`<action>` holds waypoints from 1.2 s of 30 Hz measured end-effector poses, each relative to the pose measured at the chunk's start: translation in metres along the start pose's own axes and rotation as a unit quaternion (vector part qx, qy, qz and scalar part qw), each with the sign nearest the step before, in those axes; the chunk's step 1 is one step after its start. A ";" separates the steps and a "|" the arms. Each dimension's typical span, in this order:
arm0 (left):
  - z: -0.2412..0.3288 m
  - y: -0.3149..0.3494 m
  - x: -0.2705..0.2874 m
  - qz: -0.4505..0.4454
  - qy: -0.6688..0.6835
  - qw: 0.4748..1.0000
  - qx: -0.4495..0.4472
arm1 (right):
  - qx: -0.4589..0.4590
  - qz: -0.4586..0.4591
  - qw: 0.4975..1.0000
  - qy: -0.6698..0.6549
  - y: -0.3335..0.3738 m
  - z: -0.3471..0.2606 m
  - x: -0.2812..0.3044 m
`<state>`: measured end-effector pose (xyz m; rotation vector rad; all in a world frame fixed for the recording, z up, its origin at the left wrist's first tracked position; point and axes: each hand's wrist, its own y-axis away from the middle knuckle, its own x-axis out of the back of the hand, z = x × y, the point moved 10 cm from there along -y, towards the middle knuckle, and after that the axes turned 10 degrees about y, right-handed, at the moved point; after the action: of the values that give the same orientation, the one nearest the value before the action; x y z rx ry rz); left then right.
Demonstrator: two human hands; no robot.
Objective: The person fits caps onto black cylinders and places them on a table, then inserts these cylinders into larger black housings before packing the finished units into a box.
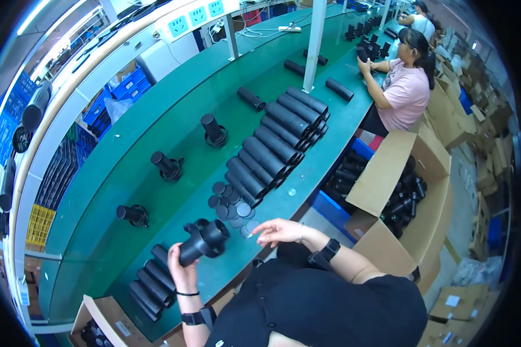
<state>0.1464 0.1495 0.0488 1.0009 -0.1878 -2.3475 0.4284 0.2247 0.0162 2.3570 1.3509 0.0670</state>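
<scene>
My left hand (pixel 182 270) is wrapped round a black tubular part with a wider flanged collar (pixel 202 242), tilted over the bench's near edge. Just right of it is my right hand (pixel 281 231), its fingers stretched out and a little apart, with nothing visible in them. Its fingertips are beside a loose cluster of small round discs (pixel 221 214), some dark and some pale. Beyond the discs lies a stack of long black tubes (pixel 272 136). A few more black tubes (pixel 155 280) rest on the bench by my left wrist.
Several flanged black parts (pixel 167 166) stand along the green bench (pixel 133 139). An open cardboard box (pixel 440 214) and a blue crate (pixel 329 213) hold black parts at right. Another box (pixel 107 321) stands lower left. A co-worker (pixel 402 92) handles black parts farther along.
</scene>
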 end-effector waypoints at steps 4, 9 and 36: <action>0.077 -0.007 0.015 0.100 -0.337 0.910 -0.220 | -0.026 -0.017 0.998 0.046 -0.012 0.005 0.005; 0.099 0.015 -0.056 0.071 -0.556 0.742 -0.367 | 0.007 -0.034 0.998 0.048 -0.033 0.003 0.032; 0.270 -0.009 0.071 0.226 -0.634 0.648 -0.356 | -0.022 -0.151 0.984 0.090 -0.105 -0.001 -0.018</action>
<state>-0.0861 0.0928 0.1931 -1.0582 0.0017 -1.8773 0.3331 0.2562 -0.0202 2.1266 1.7599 0.2231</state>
